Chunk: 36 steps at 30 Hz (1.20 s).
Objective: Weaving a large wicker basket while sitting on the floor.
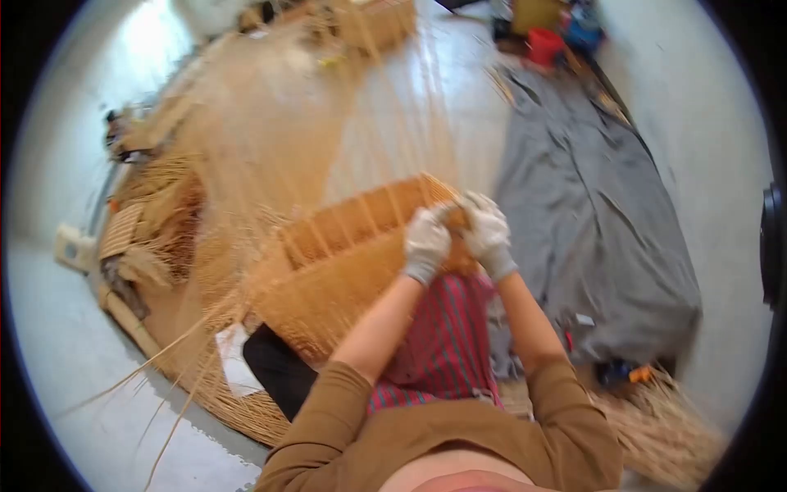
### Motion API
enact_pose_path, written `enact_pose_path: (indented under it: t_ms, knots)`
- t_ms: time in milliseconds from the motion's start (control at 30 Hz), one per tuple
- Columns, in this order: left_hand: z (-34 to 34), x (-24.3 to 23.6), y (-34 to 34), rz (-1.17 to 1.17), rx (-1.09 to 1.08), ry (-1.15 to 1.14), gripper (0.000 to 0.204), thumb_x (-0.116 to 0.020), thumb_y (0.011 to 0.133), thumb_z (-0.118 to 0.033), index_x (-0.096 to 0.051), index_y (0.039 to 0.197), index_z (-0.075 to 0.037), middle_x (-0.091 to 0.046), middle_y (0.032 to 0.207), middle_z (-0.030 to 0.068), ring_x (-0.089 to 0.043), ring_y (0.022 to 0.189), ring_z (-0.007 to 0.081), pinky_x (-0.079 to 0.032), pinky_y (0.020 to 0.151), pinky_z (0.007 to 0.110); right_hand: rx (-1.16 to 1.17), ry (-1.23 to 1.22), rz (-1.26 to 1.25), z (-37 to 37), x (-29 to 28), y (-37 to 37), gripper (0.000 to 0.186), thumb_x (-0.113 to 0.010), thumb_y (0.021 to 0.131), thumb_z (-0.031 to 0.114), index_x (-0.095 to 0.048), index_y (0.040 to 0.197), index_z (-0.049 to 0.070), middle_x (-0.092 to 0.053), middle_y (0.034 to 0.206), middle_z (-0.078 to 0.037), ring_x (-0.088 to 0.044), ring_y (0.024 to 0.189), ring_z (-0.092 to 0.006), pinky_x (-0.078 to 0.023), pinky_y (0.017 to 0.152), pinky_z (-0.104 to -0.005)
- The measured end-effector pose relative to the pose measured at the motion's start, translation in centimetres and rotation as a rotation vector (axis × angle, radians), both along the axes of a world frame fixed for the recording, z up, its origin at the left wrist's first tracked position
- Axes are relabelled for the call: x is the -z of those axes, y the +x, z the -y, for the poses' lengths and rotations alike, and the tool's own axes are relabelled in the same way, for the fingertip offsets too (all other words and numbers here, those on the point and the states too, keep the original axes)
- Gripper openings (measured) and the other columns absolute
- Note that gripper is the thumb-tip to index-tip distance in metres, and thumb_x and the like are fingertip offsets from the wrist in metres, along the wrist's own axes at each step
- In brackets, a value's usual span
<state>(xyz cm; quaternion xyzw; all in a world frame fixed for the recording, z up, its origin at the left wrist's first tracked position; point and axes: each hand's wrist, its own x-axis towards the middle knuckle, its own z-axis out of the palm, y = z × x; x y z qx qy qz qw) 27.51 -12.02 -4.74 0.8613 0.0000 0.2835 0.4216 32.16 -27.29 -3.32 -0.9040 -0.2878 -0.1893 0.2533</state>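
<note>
A boxy, open-topped woven basket [328, 287], orange-tan like rattan or cane, stands tilted in front of my lap. Long thin strands rise from its rim and blur toward the far side. Both my hands wear white knit gloves and meet at the basket's right end. There my left hand [427, 242] is closed on the rim. Close beside it, my right hand [489, 228] also has its fingers curled on the rim at the corner. Motion blur and the gloves hide whether a single strand is pinched between the fingertips.
Loose strands and bundled cane [168, 221] lie at the left, with more cane [660, 426] at the lower right. A grey cloth [590, 213] covers something long on the right. A red container [543, 47] and a cardboard box [375, 25] stand at the far side.
</note>
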Motion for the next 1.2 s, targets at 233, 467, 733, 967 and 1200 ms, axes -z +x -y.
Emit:
enact_pose_path:
  t_ms: [233, 467, 733, 967, 1200]
  knots:
    - [1.3, -0.1, -2.5, -0.220, -0.008, -0.063, 0.045, -0.052, 0.086, 0.006, -0.071, 0.120, -0.017, -0.069, 0.102, 0.0180, -0.067, 0.097, 0.0382, -0.055, 0.086, 0.043, 0.038, -0.239, -0.136, 0.4, -0.7, -0.6, 0.043, -0.076, 0.076, 0.020, -0.068, 0.118, 0.015, -0.064, 0.130, -0.007, -0.061, 0.118, -0.0291, -0.050, 0.100, -0.0398]
    - [0.9, -4.1, -9.5, -0.236, 0.168, -0.206, 0.070, -0.063, 0.096, -0.011, -0.032, 0.158, -0.020, -0.029, 0.160, 0.0226, -0.067, 0.108, 0.0363, -0.058, 0.088, 0.041, 0.113, 0.002, -0.266, 0.9, 0.2, -1.9, 0.043, -0.079, 0.073, 0.010, -0.064, 0.114, 0.014, -0.065, 0.121, -0.010, -0.063, 0.112, -0.0316, -0.051, 0.096, -0.0404]
    - [-7.8, 3.9, -25.1, -0.138, -0.228, -0.031, 0.070, -0.066, 0.093, -0.008, -0.038, 0.156, -0.020, -0.033, 0.156, 0.0222, -0.067, 0.106, 0.0360, -0.059, 0.083, 0.039, 0.002, 0.415, 0.000, 0.5, 1.4, -5.4, 0.045, -0.071, 0.083, -0.005, -0.060, 0.126, 0.004, -0.064, 0.123, -0.010, -0.063, 0.115, -0.0252, -0.049, 0.101, -0.0355]
    - [-10.2, 6.9, -29.8, -0.751, -0.305, 0.222, 0.072, -0.060, 0.091, -0.016, -0.036, 0.156, -0.037, -0.018, 0.165, 0.0257, -0.060, 0.119, 0.0459, -0.059, 0.085, 0.044, -0.061, 0.691, -0.321, -2.6, 1.2, -10.9, 0.017, -0.066, 0.090, 0.000, -0.070, 0.106, 0.003, -0.069, 0.103, -0.011, -0.068, 0.096, -0.0263, -0.053, 0.090, -0.0352]
    - [-9.8, 7.5, -29.1, -0.759, -0.253, 0.144, 0.068, -0.060, 0.090, -0.017, -0.043, 0.152, -0.037, -0.012, 0.167, 0.0230, -0.060, 0.122, 0.0440, -0.058, 0.087, 0.046, -0.054, -0.109, -0.225, -3.4, 0.6, -10.9, 0.013, -0.068, 0.089, 0.020, -0.071, 0.098, 0.010, -0.071, 0.093, -0.012, -0.068, 0.092, -0.0321, -0.053, 0.083, -0.0423]
